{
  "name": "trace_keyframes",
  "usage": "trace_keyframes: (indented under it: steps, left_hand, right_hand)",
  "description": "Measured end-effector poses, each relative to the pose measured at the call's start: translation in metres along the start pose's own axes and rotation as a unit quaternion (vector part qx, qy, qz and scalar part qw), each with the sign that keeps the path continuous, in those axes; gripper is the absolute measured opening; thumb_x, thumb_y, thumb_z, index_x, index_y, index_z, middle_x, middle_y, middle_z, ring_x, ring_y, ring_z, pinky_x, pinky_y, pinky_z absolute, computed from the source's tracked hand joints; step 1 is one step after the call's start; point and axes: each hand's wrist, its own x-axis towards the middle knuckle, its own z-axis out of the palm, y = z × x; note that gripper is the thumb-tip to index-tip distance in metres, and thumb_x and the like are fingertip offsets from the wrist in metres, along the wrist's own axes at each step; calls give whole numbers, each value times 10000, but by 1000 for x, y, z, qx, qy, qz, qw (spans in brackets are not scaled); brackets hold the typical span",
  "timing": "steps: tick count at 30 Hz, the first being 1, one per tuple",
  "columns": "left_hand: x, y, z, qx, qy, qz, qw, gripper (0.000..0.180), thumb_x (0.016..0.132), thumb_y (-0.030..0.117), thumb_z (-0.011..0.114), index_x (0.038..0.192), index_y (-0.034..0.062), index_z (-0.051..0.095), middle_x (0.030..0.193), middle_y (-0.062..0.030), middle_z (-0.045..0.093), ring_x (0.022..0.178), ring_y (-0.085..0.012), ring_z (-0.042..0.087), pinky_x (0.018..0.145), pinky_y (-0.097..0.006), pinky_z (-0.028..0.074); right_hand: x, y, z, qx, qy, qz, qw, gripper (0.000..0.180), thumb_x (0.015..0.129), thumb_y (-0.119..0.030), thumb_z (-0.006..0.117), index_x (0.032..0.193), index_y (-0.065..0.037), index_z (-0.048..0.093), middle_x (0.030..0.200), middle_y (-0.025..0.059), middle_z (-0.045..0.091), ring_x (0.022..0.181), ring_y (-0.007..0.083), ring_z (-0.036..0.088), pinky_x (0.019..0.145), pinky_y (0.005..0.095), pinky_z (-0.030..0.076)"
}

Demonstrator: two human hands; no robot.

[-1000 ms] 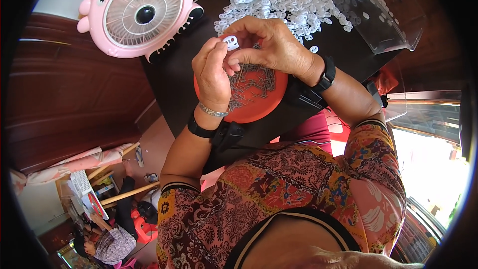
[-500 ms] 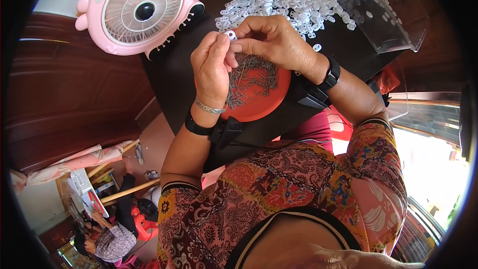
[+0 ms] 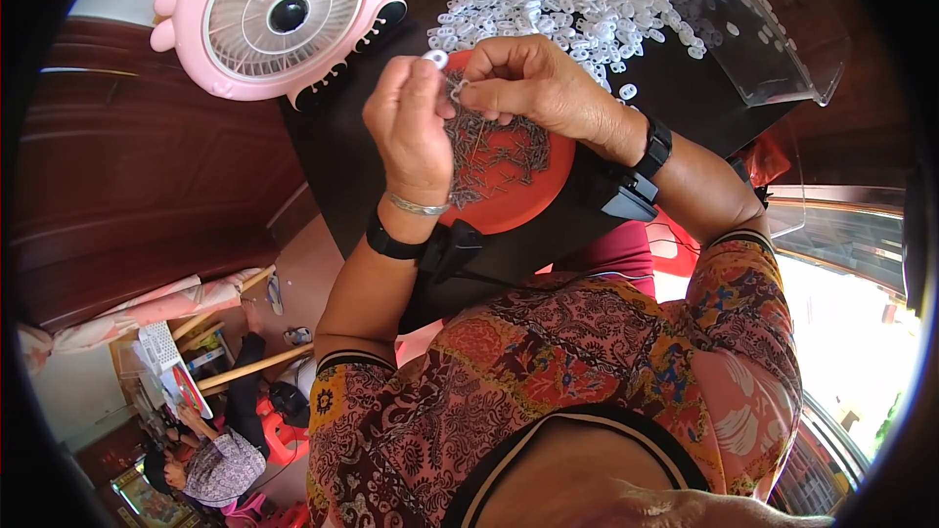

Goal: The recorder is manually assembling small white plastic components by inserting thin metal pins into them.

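My left hand [image 3: 411,127] is closed, with a small white oval plastic piece [image 3: 435,59] pinched at the tips of its thumb and finger. To its right, my right hand [image 3: 543,88] pinches a tiny pale item [image 3: 458,90] whose kind is too small to tell. The two hands are slightly apart. Below them sits a round orange-red dish [image 3: 528,210], strewn with many small dark metal screws [image 3: 489,161]. My hands cover part of the dish's far side.
A large heap of white two-holed pieces [image 3: 587,20] covers the far side of the dark table [image 3: 337,161], beside a clear plastic bin [image 3: 773,68]. One loose piece [image 3: 627,92] lies near my right wrist. A pink fan [image 3: 220,15] stands at far left. Another person [image 3: 225,464] sits lower left.
My hands have come apart, the left one moving slightly left with the white piece. The right fingers no longer meet it and have dropped a little nearer to me.
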Motion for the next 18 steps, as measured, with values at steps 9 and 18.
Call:
trace_keyframes:
  steps: [9,18]
  left_hand:
    - [4,-3,-4,-89,-10,-69,994,279,914,270,517,798,23,575,689,-11,556,524,-71,479,477,-196,346]
    - [4,0,-5,-110,-20,-86,990,270,892,257,497,782,25,580,660,-13,548,506,-82,483,466,-197,340]
  right_hand:
    - [3,7,-2,35,-40,6,999,129,898,-141,604,908,-12,614,765,-9,602,680,44,552,605,182,451]
    - [3,7,-4,48,-41,3,998,147,908,-157,589,933,-17,622,766,-8,608,686,42,559,614,180,453]
